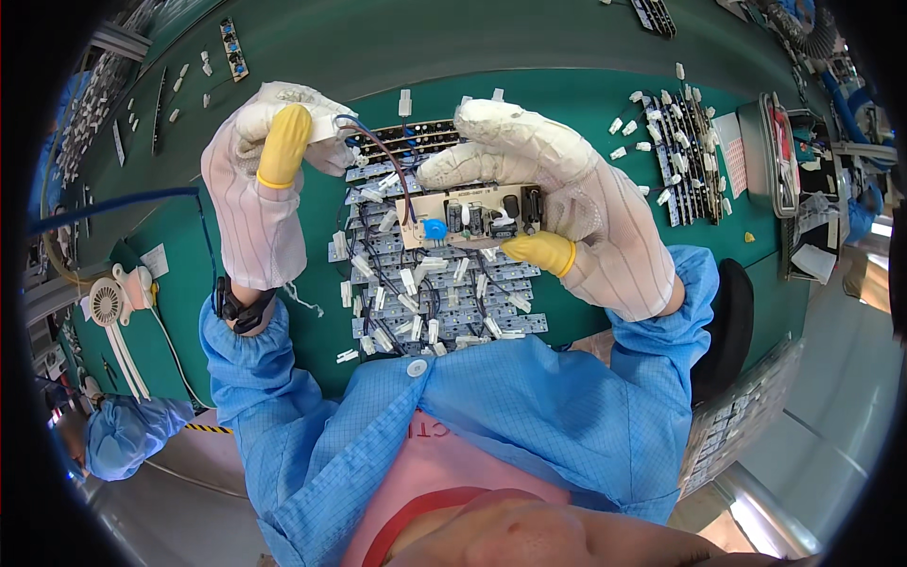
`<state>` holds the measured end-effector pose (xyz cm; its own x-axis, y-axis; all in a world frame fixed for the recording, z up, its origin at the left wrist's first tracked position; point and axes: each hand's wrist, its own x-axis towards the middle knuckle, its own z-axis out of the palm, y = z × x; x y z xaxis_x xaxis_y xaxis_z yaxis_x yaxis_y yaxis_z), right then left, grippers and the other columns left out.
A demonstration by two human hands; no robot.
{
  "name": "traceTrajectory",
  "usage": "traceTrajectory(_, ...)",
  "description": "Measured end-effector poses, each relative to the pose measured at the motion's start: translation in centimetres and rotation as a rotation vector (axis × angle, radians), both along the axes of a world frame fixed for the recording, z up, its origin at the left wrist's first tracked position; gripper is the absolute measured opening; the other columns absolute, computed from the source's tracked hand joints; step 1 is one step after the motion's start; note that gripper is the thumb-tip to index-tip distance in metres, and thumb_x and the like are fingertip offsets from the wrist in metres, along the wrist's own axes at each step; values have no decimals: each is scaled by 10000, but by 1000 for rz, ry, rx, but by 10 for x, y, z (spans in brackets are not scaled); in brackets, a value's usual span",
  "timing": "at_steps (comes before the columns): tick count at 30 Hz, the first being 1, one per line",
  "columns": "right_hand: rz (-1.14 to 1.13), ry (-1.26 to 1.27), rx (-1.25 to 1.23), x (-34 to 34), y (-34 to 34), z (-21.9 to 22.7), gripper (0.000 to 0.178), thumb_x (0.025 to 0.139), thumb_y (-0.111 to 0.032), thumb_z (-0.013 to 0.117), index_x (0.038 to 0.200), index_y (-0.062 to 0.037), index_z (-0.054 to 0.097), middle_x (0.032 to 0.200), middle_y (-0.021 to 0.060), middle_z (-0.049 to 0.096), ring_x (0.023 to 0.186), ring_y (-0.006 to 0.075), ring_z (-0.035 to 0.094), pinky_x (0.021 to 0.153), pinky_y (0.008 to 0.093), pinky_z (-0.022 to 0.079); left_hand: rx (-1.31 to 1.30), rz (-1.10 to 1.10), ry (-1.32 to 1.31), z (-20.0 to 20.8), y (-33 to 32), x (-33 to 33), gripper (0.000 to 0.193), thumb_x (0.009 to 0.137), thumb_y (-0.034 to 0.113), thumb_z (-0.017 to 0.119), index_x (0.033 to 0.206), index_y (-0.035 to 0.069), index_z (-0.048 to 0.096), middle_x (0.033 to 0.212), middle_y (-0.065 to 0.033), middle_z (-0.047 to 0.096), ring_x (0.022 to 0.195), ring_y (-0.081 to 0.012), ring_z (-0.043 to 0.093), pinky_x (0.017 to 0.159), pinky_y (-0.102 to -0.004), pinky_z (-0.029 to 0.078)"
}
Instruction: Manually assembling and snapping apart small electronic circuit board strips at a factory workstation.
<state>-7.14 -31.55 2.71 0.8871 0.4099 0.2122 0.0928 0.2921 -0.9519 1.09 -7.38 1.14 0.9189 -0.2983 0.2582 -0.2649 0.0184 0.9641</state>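
Both my hands wear white gloves with a yellow cover on the thumb. My right hand (557, 189) grips a small circuit board (439, 210) by its right end, thumb below and fingers above. The board carries a blue disc part and several black parts. Two wires (385, 149), one blue and one brownish, run from its left end up to my left hand (283, 137). The left fingers are pinched round a white connector at the wires' end, partly hidden. Beneath the hands lie rows of narrow boards (444, 302) with white connectors and dark wires.
More strip boards with connectors (685, 156) lie at the right, near a clear plastic bin (777, 156). At the left is a small white fan (106, 302). A loose board (232, 49) and white connectors lie farther back. Another person's blue sleeve (132, 435) shows at lower left.
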Motion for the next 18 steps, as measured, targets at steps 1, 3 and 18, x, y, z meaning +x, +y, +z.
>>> traceTrajectory(1,9,34,-7,0,1,3,772,794,-244,698,1408,-11,292,1259,209,535,1148,286,567,990,325,450,2,24,1,-1,1,0,558,773,476,705,986,-31,609,1006,-144,604,792,-195,599,655,-292,479)
traceTrajectory(3,19,67,-14,-1,0,3,773,792,-234,698,1409,-10,290,1265,211,529,1148,292,567,995,330,446,4,49,2,-3,5,0,573,761,478,718,998,-32,607,1026,-148,600,810,-200,602,662,-296,484)
traceTrajectory(18,-11,-77,34,1,3,-5,757,814,-268,678,1404,0,287,1263,210,526,1169,288,551,1003,346,446,29,8,6,-3,6,3,483,847,389,649,1061,-39,584,981,-141,620,803,-170,600,660,-279,484)
